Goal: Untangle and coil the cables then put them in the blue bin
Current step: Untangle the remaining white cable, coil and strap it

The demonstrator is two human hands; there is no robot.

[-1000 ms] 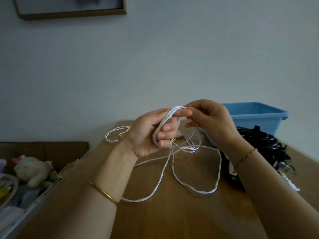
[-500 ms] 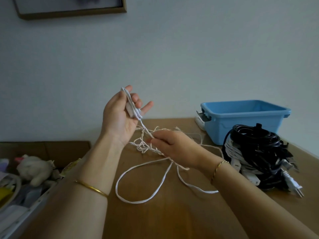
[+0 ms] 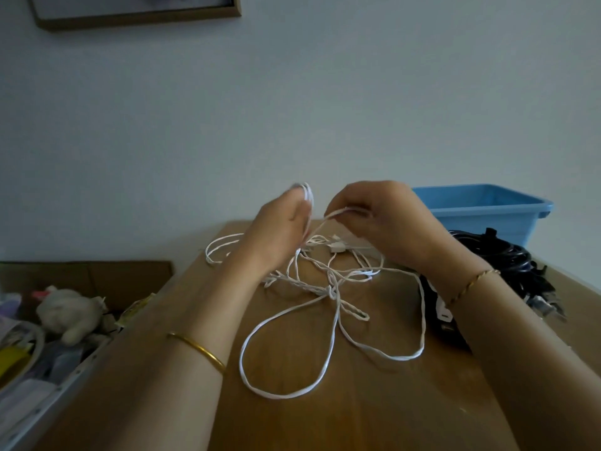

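I'm coiling the white cable (image 3: 332, 291) above the table (image 3: 357, 421).
My left hand (image 3: 279, 229) has dropped, loops gripped round its fingers. My right hand (image 3: 377, 222) has risen from the tangle, pinching a strand. The slack sprawls at 6 o'clock, with the blue bin (image 3: 481, 209) at 2 o'clock.

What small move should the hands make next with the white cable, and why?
Probably the right hand should carry the strand it pinches over the fingers of the left hand as one more wrap. Loops of the white cable sit round those blurred fingers, while most of it lies loose and crossed on the table, so the blue bin must wait.
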